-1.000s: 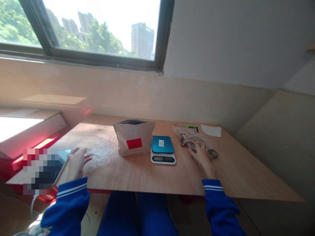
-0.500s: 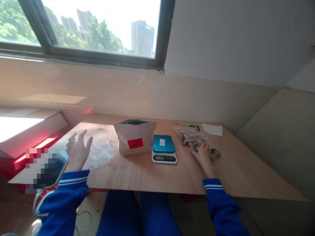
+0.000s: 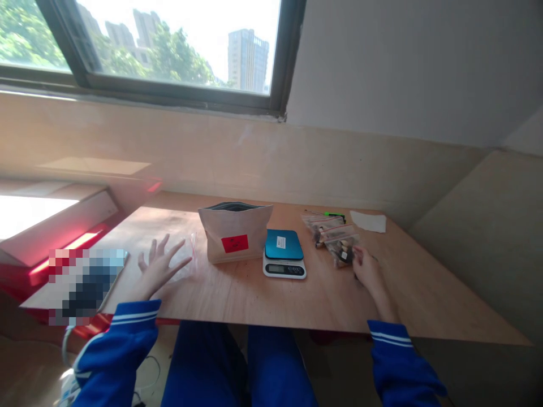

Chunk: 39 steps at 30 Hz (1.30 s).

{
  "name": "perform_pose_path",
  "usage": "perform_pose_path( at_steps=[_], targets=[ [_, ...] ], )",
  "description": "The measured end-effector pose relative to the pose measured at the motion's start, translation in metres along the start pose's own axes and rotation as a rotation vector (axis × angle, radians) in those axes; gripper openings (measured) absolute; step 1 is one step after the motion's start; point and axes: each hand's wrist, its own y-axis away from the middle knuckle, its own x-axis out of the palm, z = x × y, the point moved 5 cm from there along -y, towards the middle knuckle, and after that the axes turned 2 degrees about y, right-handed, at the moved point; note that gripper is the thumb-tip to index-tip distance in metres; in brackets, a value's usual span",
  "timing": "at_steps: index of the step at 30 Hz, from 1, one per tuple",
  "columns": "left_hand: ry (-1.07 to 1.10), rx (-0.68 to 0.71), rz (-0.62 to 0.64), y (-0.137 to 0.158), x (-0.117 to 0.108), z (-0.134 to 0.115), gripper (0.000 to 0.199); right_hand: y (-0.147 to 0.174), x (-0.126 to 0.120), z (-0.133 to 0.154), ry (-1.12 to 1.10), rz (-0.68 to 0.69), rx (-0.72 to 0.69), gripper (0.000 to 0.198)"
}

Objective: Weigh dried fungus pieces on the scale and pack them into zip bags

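Note:
My left hand hovers with spread fingers over clear zip bags lying flat on the table. At the right, my right hand has its fingers pinched together just beside a filled zip bag of dark and pale lumps; what they hold, if anything, is hidden. Another filled zip bag lies partly behind it. Between my hands stand a pale pouch with a red label, its top gaping, and a white kitchen scale with a blue plate. Nothing rests on the scale's plate.
A green and black pen-like item and a white sheet of paper lie at the back right. A tablet-like device, partly blurred out, is at the left edge. The wooden table meets the wall at the back.
My left hand has moved right and down over the clear bags. My right hand has slid right, off the filled bag, uncovering its contents; the dark loop there is now mostly covered.

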Motion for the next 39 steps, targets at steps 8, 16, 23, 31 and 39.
perform_pose_path(
  at_steps=[8,16,23,31,39],
  targets=[
    [0.313,-0.074,-0.110,0.068,0.017,-0.079,0.030,0.041,-0.100,0.102,-0.227,-0.342,0.008,0.037],
    [0.907,-0.475,0.619,0.144,0.111,-0.133,0.042,0.113,-0.091,0.232,-0.725,0.175,-0.307,0.025],
    [0.954,-0.677,0.534,0.140,0.107,-0.095,0.048,0.150,-0.057,0.271,-0.757,0.571,-0.517,0.028],
    [0.782,-0.591,0.237,0.129,0.091,-0.078,0.035,0.150,-0.046,0.274,-0.759,0.793,-0.453,0.024],
    [0.550,-0.341,0.280,0.123,0.091,-0.099,0.040,0.152,-0.025,0.276,-0.796,0.766,-0.314,0.014]
  ],
)
